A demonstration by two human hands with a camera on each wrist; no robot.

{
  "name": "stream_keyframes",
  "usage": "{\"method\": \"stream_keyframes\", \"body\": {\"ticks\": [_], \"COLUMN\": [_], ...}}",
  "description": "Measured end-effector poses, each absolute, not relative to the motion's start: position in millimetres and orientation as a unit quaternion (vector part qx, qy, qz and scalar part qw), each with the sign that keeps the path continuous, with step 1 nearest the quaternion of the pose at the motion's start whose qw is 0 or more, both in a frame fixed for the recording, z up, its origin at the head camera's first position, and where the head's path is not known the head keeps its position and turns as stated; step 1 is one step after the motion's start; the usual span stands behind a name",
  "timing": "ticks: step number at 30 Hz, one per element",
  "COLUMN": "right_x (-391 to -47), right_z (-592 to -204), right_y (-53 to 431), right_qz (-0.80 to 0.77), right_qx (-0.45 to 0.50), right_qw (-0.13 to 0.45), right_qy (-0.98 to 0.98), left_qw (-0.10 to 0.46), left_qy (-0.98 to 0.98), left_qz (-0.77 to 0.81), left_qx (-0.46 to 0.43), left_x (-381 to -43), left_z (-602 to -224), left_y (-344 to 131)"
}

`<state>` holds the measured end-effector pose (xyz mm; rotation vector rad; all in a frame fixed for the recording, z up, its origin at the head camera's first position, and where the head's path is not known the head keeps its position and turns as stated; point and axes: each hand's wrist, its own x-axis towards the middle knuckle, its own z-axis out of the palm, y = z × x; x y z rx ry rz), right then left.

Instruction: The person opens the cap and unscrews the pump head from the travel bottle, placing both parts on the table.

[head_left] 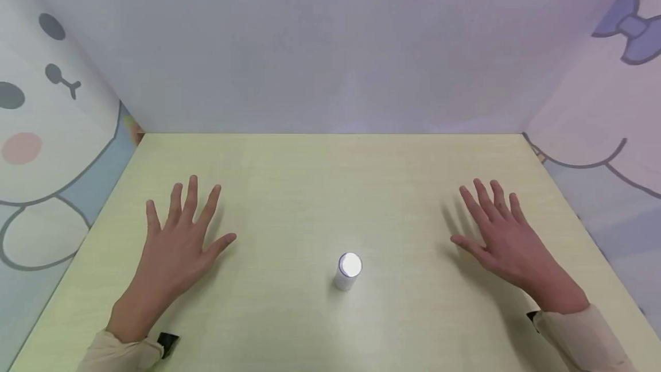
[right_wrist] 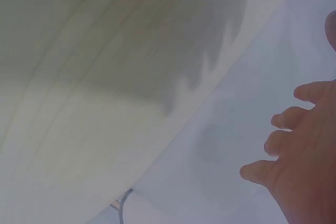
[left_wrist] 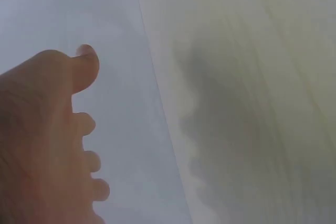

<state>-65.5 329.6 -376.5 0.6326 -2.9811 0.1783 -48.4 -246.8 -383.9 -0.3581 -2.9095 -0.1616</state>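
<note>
A small white cylinder (head_left: 345,279) with a bright, shiny round top stands upright near the middle of the table, its exact kind unclear. To its left, my left hand (head_left: 178,251) is held above the table with fingers spread, touching nothing. On the other side, my right hand (head_left: 508,243) hovers palm down, its fingers extended and apart from the cylinder. Both wrist views show the hands, the left hand (left_wrist: 47,140) and the right hand (right_wrist: 304,150), raised off the surface with shadows below; the cylinder appears in neither.
The pale wood-grain table (head_left: 289,188) meets a plain grey-white back wall (head_left: 330,45). Side panels with cartoon prints, a left panel (head_left: 46,171) and a right panel (head_left: 583,113), border it. Black pieces show at both sleeve cuffs.
</note>
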Motion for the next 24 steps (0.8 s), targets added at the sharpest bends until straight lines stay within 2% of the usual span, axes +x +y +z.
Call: {"method": "stream_keyframes", "body": {"ticks": [5, 13, 18, 24], "right_x": [-65.9, -68.7, -67.6, -62.6], "right_z": [-374.3, -371.4, -371.5, -374.5], "right_y": [330.5, 332.6, 330.7, 327.1], "right_qz": [0.08, 0.111, 0.14, 0.196], "right_qx": [0.225, 0.255, 0.251, 0.242], "right_qw": [0.084, 0.175, 0.171, 0.13], "right_qy": [-0.967, -0.944, -0.942, -0.941], "left_qw": [0.123, 0.203, 0.206, 0.205], "left_qy": [-0.983, -0.963, -0.958, -0.949], "left_qz": [-0.074, -0.131, -0.156, -0.19], "left_qx": [-0.116, -0.119, -0.124, -0.146], "left_x": [-48.0, -46.1, -45.7, -45.9], "left_z": [-378.6, -372.9, -374.4, -377.0], "left_y": [-241.6, -235.2, -232.2, -228.6]}}
